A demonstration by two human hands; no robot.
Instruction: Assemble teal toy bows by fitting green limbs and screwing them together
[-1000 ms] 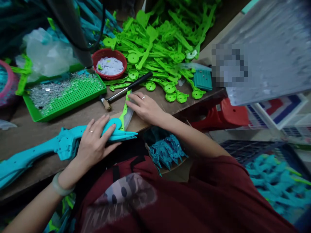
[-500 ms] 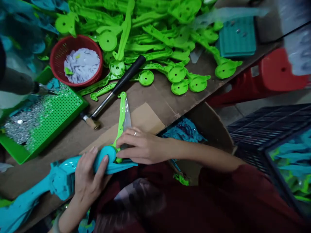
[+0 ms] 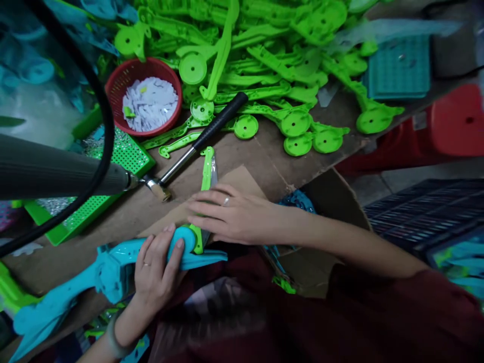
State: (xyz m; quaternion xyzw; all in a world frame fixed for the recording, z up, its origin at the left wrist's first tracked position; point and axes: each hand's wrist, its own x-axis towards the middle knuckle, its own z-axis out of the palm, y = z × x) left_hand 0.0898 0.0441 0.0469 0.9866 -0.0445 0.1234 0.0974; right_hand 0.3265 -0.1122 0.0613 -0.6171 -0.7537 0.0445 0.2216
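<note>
My left hand (image 3: 157, 269) lies over a long blue plastic part (image 3: 98, 275) at the table's near edge, fingers curled on its round head. My right hand (image 3: 229, 213) rests flat, fingers stretched, across a thin green plastic strip (image 3: 207, 174) with a clear blade-like piece beside it, where the strip meets the blue round head. Both lie on a piece of brown cardboard (image 3: 242, 179).
A hammer (image 3: 200, 143) lies just beyond my hands. A red basket of white bits (image 3: 145, 96), a green tray of small metal pieces (image 3: 94, 201) and a heap of green plastic parts (image 3: 272, 60) fill the table. A grey hanging tool (image 3: 56, 171) juts in from the left. An open carton (image 3: 321, 201) sits below the edge.
The view has shifted slightly. My right hand has slid up and flattened over the green strip; my left hand stays on the blue part.
</note>
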